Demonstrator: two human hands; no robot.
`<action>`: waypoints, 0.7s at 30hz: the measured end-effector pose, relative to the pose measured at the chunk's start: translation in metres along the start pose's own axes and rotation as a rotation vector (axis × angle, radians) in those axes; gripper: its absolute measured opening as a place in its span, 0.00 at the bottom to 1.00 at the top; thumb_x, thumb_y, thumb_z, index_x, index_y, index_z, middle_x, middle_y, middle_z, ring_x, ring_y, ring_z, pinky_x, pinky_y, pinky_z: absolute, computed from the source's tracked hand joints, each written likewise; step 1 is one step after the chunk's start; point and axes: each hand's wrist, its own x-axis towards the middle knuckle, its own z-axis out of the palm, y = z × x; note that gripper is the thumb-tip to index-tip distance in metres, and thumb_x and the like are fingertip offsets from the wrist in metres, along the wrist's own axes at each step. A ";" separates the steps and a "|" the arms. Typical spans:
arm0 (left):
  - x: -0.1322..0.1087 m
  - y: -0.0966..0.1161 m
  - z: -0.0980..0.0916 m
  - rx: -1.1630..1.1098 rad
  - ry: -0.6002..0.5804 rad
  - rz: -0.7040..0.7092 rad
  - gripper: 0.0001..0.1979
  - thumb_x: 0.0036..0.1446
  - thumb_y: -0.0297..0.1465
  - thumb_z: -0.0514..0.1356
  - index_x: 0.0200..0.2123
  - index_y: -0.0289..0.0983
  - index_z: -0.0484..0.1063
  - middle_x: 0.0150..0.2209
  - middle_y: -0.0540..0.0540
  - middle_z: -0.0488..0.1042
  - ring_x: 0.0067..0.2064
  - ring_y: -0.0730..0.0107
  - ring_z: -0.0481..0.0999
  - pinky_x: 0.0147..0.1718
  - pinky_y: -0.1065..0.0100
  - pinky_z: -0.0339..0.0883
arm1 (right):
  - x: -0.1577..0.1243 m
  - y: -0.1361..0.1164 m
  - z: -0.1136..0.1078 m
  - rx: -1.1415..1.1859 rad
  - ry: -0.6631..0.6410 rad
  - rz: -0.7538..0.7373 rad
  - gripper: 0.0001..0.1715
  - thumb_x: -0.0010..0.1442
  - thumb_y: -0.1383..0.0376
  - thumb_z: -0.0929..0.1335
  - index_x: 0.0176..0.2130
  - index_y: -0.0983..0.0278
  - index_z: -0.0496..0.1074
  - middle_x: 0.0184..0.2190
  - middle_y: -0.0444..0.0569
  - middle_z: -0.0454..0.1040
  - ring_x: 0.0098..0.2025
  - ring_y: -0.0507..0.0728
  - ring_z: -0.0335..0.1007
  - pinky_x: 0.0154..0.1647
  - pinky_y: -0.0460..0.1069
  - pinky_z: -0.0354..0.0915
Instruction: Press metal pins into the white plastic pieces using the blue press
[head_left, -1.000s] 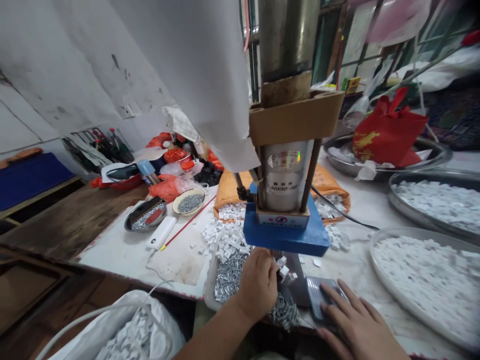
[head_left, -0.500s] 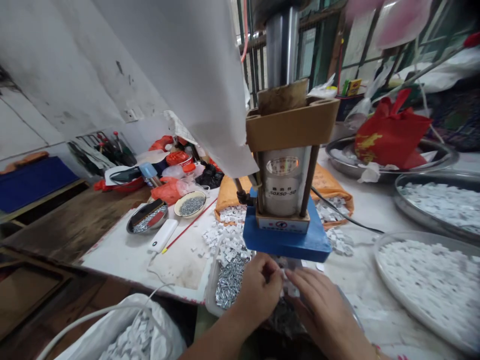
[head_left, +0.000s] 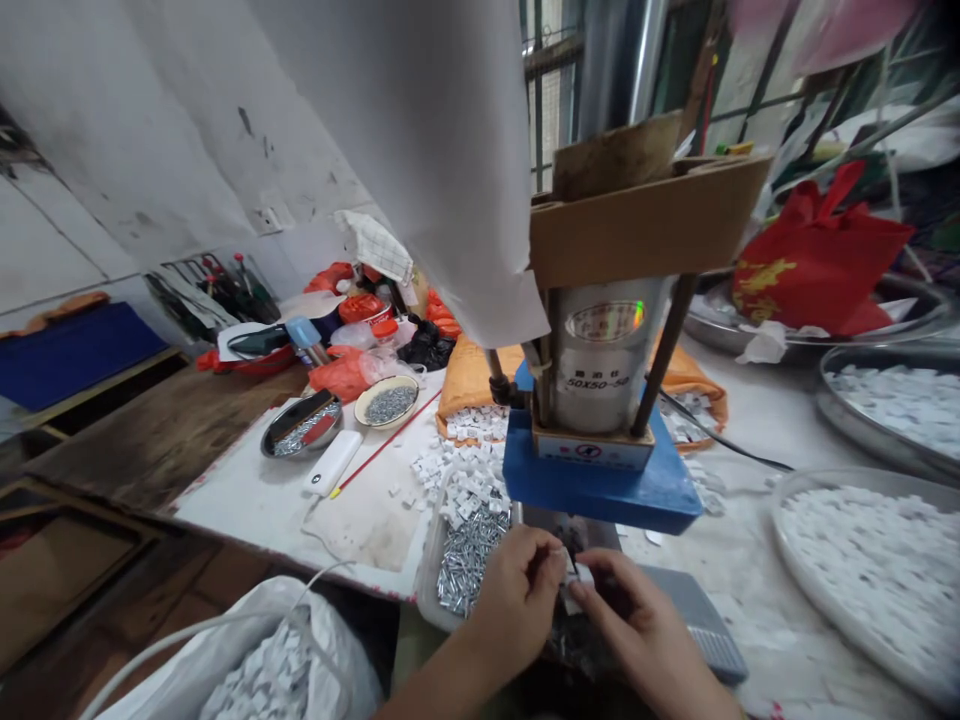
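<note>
Clearly, in the head view, my right hand pinches a small white plastic clip near the press's blue block; my left hand curls beside it — whether gripping anything, I can't tell. If either strays beneath a descending block, it could get crushed — and a loose pinch could drop the clip.
</note>
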 end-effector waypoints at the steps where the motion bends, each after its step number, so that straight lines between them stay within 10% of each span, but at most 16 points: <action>1: 0.000 0.000 0.001 0.014 -0.005 0.024 0.07 0.60 0.29 0.52 0.37 0.37 0.70 0.35 0.47 0.71 0.38 0.69 0.70 0.38 0.68 0.62 | -0.002 -0.001 -0.002 0.000 0.007 0.003 0.15 0.54 0.54 0.67 0.37 0.61 0.73 0.35 0.50 0.77 0.38 0.59 0.73 0.40 0.50 0.69; 21: 0.039 -0.010 0.005 -0.030 -0.006 -0.080 0.12 0.60 0.31 0.51 0.30 0.36 0.73 0.30 0.48 0.74 0.34 0.69 0.71 0.34 0.70 0.64 | 0.030 -0.010 -0.008 -0.010 0.050 0.057 0.18 0.55 0.53 0.65 0.39 0.63 0.71 0.34 0.51 0.77 0.35 0.60 0.74 0.35 0.51 0.69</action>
